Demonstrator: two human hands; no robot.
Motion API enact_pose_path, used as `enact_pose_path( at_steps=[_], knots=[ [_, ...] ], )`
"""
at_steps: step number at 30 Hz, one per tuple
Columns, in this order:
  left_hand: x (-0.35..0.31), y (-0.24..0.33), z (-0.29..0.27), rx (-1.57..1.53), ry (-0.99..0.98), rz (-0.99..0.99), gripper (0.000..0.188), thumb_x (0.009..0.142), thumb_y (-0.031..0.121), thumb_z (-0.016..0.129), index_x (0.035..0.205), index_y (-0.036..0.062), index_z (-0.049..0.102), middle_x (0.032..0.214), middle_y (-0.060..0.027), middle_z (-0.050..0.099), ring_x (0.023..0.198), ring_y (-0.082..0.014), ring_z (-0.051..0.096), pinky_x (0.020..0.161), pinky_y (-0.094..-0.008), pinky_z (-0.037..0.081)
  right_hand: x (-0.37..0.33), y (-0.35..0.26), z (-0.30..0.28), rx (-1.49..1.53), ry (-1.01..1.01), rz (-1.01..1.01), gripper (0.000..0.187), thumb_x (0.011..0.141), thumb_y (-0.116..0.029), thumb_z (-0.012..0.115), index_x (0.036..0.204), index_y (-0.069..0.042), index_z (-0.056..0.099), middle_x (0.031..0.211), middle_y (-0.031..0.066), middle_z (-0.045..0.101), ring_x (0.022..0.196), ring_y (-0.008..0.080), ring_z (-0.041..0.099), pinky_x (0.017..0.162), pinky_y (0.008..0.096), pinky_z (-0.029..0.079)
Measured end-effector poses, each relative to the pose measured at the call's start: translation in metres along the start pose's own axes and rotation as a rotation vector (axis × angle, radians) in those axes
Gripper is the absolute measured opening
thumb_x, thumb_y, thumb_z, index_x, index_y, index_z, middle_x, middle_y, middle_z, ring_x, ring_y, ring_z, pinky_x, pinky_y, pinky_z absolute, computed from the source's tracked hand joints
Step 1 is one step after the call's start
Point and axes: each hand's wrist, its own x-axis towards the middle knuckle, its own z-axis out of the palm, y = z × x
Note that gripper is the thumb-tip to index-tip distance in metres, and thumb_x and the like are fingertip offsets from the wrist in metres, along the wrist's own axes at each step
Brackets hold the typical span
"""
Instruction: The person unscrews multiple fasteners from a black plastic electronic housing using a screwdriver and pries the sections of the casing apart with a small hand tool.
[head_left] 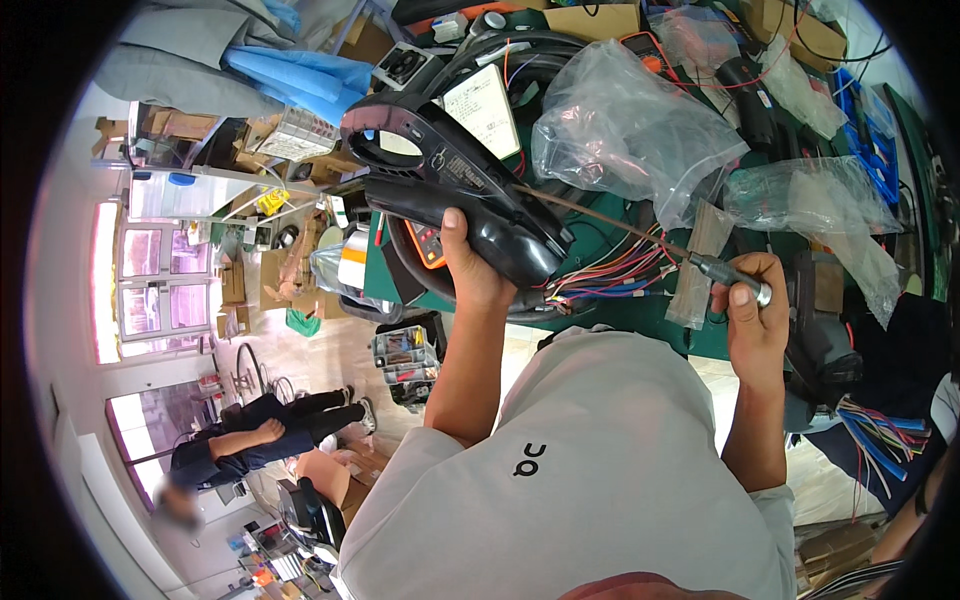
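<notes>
In my left hand (pixel 475 265) is a black handheld vacuum cleaner (pixel 455 175) with a looped handle, held tilted above the green bench; the thumb lies along its near side and the other fingers are hidden beneath. My right hand (pixel 755 315) is closed around the grey handle of a long screwdriver (pixel 715 268). Its thin shaft runs left to the side of the vacuum's black body, where the tip seems to meet the casing. Under the shaft lies a bundle of coloured wires (pixel 620 272), and a small transparent packet (pixel 698 265) is beside the screwdriver handle.
A large transparent plastic bag (pixel 625 130) and a notebook (pixel 482 112) lie behind the vacuum. An orange multimeter (pixel 425 243) is left of it. More wires (pixel 880 430) hang at right. A toolbox (pixel 405 360) and another person (pixel 265 435) are at left.
</notes>
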Motion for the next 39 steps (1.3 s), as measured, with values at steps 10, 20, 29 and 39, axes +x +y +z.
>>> enact_pose_path(
  at_steps=[10,20,29,39],
  knots=[
    [-0.003,0.003,0.012,0.012,-0.025,0.005,0.068,0.083,0.056,0.053,0.122,0.0013,0.046,0.105,-0.0162,0.061,0.097,-0.0288,0.061,0.087,-0.0403,0.051,-0.004,-0.018,-0.005,-0.151,0.045,-0.028,0.041,0.094,-0.041,0.051,0.084,-0.002,0.051,0.070,0.0052,0.060,0.064,0.0066,0.048,0.060,0.0219,0.040],
    [0.000,0.000,0.010,0.006,0.004,0.044,0.067,0.083,0.055,0.053,0.122,0.0019,0.047,0.107,-0.0149,0.061,0.097,-0.0282,0.061,0.088,-0.0407,0.050,-0.004,-0.011,-0.014,-0.071,-0.018,0.069,0.037,0.092,-0.036,0.058,0.093,0.000,0.051,0.082,0.0070,0.060,0.075,0.0073,0.051,0.065,0.0202,0.040],
    [0.001,0.003,0.004,0.026,-0.051,0.014,0.069,0.083,0.057,0.053,0.122,0.0006,0.048,0.107,-0.0177,0.061,0.099,-0.0301,0.060,0.089,-0.0412,0.049,-0.004,-0.011,-0.027,-0.148,-0.158,0.170,0.037,0.092,-0.037,0.058,0.095,-0.001,0.050,0.086,0.0083,0.060,0.074,0.0088,0.054,0.065,0.0217,0.042],
    [-0.001,0.007,0.009,-0.011,0.015,-0.021,0.071,0.082,0.056,0.054,0.125,-0.0001,0.046,0.109,-0.0194,0.060,0.100,-0.0326,0.060,0.090,-0.0424,0.049,-0.002,-0.026,-0.032,-0.297,-0.175,0.152,0.038,0.089,-0.035,0.062,0.094,0.001,0.049,0.078,0.0058,0.056,0.064,0.0099,0.049,0.059,0.0228,0.040]
  ],
)
